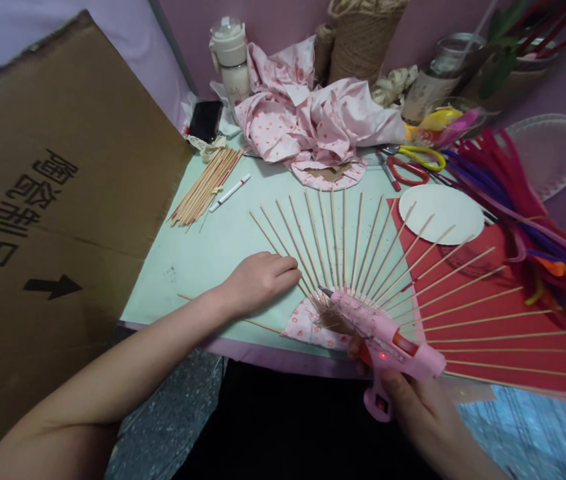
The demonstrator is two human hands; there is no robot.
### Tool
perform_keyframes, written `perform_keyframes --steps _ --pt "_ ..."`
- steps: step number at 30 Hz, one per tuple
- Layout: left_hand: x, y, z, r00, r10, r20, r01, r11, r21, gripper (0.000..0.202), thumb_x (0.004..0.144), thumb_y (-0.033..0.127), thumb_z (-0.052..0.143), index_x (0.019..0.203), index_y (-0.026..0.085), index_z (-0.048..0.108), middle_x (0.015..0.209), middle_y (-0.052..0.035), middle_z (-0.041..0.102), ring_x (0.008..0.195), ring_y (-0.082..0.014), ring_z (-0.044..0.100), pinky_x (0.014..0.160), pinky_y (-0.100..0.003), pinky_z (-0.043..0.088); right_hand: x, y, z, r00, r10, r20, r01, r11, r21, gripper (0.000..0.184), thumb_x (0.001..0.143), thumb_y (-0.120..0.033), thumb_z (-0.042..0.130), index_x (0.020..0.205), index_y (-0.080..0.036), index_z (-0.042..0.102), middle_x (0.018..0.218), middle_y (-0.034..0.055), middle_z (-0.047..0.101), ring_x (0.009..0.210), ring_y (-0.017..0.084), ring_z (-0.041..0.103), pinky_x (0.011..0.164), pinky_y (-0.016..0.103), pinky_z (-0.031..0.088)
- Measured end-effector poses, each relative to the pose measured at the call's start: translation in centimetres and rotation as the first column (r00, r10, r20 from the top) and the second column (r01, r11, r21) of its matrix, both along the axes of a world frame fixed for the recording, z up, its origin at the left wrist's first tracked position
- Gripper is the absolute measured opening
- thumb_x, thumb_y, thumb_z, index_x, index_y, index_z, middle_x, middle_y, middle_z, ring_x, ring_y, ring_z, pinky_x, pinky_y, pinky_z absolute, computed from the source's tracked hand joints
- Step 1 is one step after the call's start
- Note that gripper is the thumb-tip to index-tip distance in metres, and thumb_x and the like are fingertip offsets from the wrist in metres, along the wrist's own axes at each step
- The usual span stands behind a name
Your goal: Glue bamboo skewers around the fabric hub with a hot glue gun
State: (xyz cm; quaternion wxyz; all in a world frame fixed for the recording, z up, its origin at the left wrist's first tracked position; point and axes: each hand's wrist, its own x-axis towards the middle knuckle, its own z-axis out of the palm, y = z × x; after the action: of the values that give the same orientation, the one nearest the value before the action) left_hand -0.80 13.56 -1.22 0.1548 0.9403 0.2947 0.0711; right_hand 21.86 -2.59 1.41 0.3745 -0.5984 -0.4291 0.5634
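A fan of sticks spread ahead and right of my grip from a floral base. I had the right hand wrapped round the glue gun; from afar I couldn't tell whether the left hand pinched the fan's edge. Red paper lay right of the grip.

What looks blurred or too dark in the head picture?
All in the head view: the plant leaves at upper right look soft; the black lap area shows almost no detail; the pink glue gun looks clearer.
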Motion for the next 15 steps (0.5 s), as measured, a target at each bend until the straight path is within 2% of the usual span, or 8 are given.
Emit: perform_keyframes --steps 4,6,8,11,13,15 --pt "-0.5 -1.1 0.2 0.998 -0.060 -0.002 0.060 0.991 0.119 0.040 0.104 0.027 0.026 0.104 0.019 0.065 0.109 -0.0095 0.068 0.091 -0.0205 0.060 0.075 -0.035 0.045 0.1 0.0 0.0 1.000 0.000 0.007 0.000 1.000 -0.017 0.055 0.085 -0.066 0.053 0.117 -0.025 0.072 0.097 0.0084 0.077 0.052 0.019 0.061 0.048 0.031 0.057" --pt "-0.5 -1.6 0.1 0.997 -0.070 0.035 0.065 0.991 0.118 0.039 0.104 0.027 0.028 0.104 0.019 0.065 0.108 -0.0088 0.069 0.092 -0.0200 0.060 0.076 -0.035 0.046 0.2 0.0 0.0 1.000 0.007 0.010 -0.007 1.000 -0.017 0.056 0.085 -0.067 0.053 0.118 -0.025 0.072 0.100 0.0084 0.077 0.052 0.018 0.062 0.047 0.030 0.057" --pt "-0.3 -1.9 0.0 0.994 -0.032 0.101 0.026 0.998 0.057 0.033 0.103 0.027 0.033 0.102 0.018 0.065 0.106 -0.0090 0.069 0.092 -0.0195 0.060 0.078 -0.035 0.048 0.2 0.0 -0.1 1.000 0.016 0.009 -0.016 1.000 -0.010 0.058 0.086 -0.068 0.051 0.120 -0.025 0.071 0.102 0.0081 0.076 0.048 0.017 0.060 0.042 0.028 0.055" --pt "0.4 -2.0 0.0 0.979 0.113 0.168 -0.094 0.989 -0.117 0.021 0.099 0.026 0.046 0.099 0.016 0.064 0.101 -0.0085 0.065 0.092 -0.0185 0.061 0.080 -0.033 0.050 0.2 0.0 -0.1 1.000 0.016 0.013 -0.017 1.000 0.023 0.055 0.087 -0.067 0.050 0.116 -0.025 0.072 0.098 0.0078 0.077 0.046 0.015 0.058 0.038 0.025 0.053" --pt "0.9 -2.0 0.4 0.967 0.208 0.149 -0.173 0.961 -0.215 0.014 0.095 0.026 0.053 0.095 0.017 0.064 0.100 -0.0070 0.061 0.090 -0.0177 0.060 0.080 -0.032 0.050 0.2 0.0 -0.2 0.999 0.019 0.029 -0.020 0.999 0.041 0.053 0.088 -0.065 0.050 0.111 -0.024 0.073 0.092 0.0082 0.077 0.046 0.015 0.057 0.038 0.025 0.053" --pt "1.4 -2.1 0.8 0.963 0.240 0.122 -0.203 0.946 -0.254 0.010 0.093 0.025 0.057 0.092 0.017 0.064 0.100 -0.0063 0.059 0.088 -0.0173 0.059 0.079 -0.032 0.050 0.3 0.0 -0.3 0.999 0.024 0.049 -0.027 0.998 0.049 0.052 0.088 -0.065 0.050 0.106 -0.023 0.074 0.085 0.0083 0.077 0.045 0.015 0.057 0.038 0.025 0.054"
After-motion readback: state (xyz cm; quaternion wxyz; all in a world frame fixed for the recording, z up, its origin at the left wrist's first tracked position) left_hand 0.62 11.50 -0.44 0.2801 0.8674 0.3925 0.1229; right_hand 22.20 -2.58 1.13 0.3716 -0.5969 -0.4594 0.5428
